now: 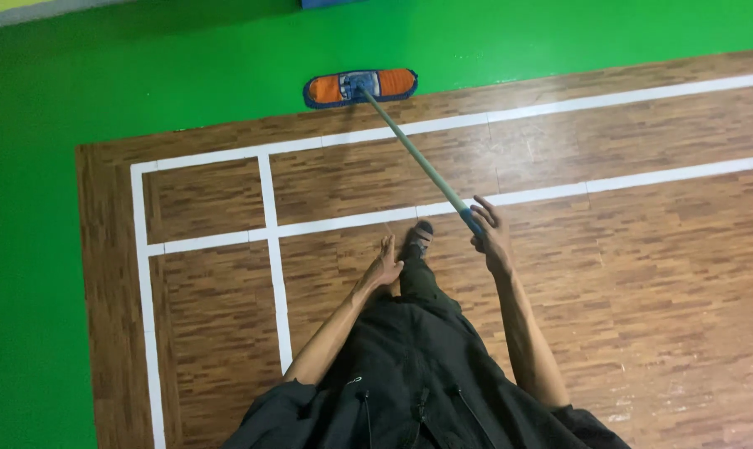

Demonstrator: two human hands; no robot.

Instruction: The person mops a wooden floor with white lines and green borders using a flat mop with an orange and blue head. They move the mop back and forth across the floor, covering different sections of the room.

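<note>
My right hand (491, 235) grips the blue end of a long greenish mop handle (414, 152). The handle runs up and left to a flat mop head (360, 86), orange with a blue border, lying where the wood-pattern floor meets the green floor. My left hand (385, 266) hangs free at my side with fingers loosely apart, holding nothing. Below it are my dark trousers and one foot in a sandal (419, 237).
The wood-pattern court floor (642, 266) carries white painted lines (270, 224) forming boxes. Green flooring (35, 208) surrounds it on the left and at the top. A blue object's edge (326, 3) shows at the top border.
</note>
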